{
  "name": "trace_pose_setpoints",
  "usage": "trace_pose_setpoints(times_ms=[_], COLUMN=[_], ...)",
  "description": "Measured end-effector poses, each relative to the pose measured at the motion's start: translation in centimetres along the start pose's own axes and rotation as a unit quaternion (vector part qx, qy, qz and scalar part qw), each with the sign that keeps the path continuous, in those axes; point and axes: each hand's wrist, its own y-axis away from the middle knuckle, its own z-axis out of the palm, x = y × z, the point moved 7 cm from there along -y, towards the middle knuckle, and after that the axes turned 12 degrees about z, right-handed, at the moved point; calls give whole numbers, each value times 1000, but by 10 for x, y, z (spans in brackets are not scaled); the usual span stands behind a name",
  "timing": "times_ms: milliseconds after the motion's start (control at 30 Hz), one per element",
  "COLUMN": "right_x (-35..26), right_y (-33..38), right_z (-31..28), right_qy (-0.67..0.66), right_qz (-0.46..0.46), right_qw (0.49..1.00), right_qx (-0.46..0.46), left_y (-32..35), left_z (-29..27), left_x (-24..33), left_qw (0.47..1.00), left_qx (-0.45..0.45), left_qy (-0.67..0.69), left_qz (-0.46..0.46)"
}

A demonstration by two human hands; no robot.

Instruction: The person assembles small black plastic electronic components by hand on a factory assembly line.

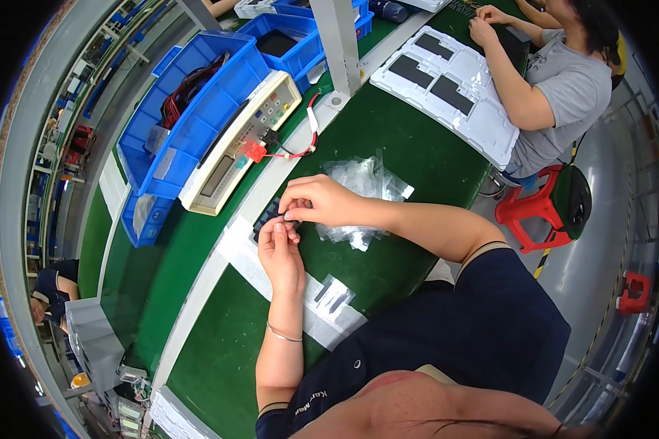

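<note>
My left hand (pixel 280 256) and my right hand (pixel 321 200) meet above the green table, fingertips pinched together. Between them is something small and dark, mostly hidden by the fingers, so I cannot make out its kind. Just beyond the fingers lie small black pieces (pixel 266 217) at the end of a white paper strip (pixel 243 252). On that strip, nearer to me, rests a clear sheet (pixel 334 295) bearing a few dark narrow strips. A loose heap of clear plastic pieces (pixel 366 192) spreads under and beside my right wrist.
A cream test meter (pixel 234 157) with a red-and-black lead stands at the back left, against blue bins (pixel 190 124). A grey post (pixel 337 44) rises behind. To the right, a co-worker (pixel 556 80) sits by a white tray (pixel 483 110) holding black flat pieces, near a red stool (pixel 534 212).
</note>
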Motion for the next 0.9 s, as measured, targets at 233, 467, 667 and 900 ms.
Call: trace_pose_setpoints(times_ms=[233, 467, 667, 900], right_x=[-3, -1, 2, 2], right_y=[0, -1, -2, -1], right_z=[0, -4, -3, -4], right_qy=[4, 14, 2, 11], right_qz=[2, 15, 29, 22], right_qw=[1000, 1000, 999, 999], right_qx=[16, 19, 32, 27], left_y=[2, 2, 1, 2], left_z=[-4, -1, -2, -1], left_x=[1, 0, -1, 0], left_qw=[1000, 999, 1000, 1000], left_qx=[3, -4, 2, 12], left_qy=[9, -31, -19, -13], left_qz=[-10, -16, -11, -23])
